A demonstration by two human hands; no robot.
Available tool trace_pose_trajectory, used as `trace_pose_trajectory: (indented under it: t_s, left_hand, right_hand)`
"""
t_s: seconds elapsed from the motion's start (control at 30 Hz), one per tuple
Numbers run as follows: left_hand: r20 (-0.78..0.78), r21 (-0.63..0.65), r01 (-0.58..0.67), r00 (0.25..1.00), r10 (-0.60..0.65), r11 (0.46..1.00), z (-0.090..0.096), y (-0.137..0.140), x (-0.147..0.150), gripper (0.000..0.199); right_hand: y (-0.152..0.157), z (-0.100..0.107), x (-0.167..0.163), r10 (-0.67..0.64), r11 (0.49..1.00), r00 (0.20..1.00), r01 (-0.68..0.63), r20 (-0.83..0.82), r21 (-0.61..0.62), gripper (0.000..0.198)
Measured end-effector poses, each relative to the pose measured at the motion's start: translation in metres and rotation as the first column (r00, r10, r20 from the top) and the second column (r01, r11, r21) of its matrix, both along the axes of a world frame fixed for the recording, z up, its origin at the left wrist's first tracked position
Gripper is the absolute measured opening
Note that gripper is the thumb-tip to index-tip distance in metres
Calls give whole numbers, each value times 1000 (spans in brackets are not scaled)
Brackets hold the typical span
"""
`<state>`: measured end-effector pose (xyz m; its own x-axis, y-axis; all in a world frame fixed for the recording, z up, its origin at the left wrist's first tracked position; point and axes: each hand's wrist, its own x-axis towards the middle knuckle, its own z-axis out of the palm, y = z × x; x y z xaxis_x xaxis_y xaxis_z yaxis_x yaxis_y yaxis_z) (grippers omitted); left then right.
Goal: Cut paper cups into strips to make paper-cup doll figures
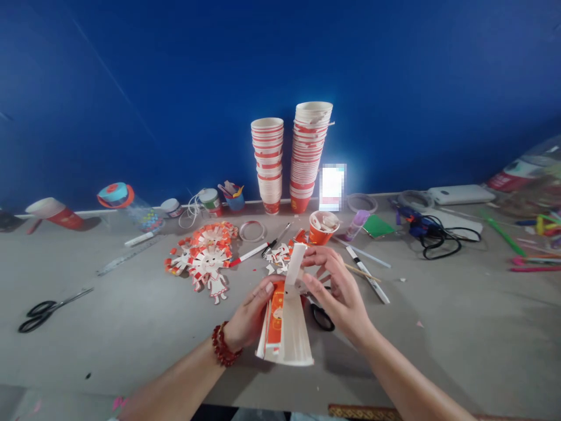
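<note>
A paper cup cut into strips [294, 333], its white inside and a red printed panel showing, is gripped in my left hand [252, 316]. One white strip [297, 264] stands up from its far end. Beside that strip, my right hand [337, 289] is open, its fingers curved and apart; the fingertips are at the strip's edge, and whether they touch it I cannot tell. Black-handled scissors [322, 317] lie partly hidden beneath my right hand. Just beyond the cut cup are white paper scraps [277, 257].
Two tall stacks of paper cups [268, 169] stand by the blue wall. Paper figures [210, 254] lie left of centre, with another pair of scissors [48, 310] farther left. A red cup of scraps [323, 228], a marker [368, 275] and a glue gun [416, 219] are to the right.
</note>
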<state>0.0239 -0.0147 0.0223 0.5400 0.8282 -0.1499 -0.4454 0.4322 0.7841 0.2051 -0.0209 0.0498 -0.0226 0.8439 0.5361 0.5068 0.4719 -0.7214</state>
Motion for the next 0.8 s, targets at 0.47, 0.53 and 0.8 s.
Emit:
trace_pose_trajectory:
  t_s: [0.47, 0.53, 0.8]
  left_hand:
    - [-2, -4, -10, 1000, 10, 1000, -5, 0, 2, 24]
    - [-6, -6, -17, 1000, 17, 1000, -4, -1, 2, 24]
    - [-148, 162, -72, 984, 96, 984, -10, -1, -1, 29]
  right_hand:
    - [2, -4, -3, 122, 978, 980, -146, -158, -151, 12]
    - [2, -5, -2, 125, 976, 980, -149, -155, -156, 11]
    - [1, -7, -7, 66, 987, 995, -76, -71, -140, 12]
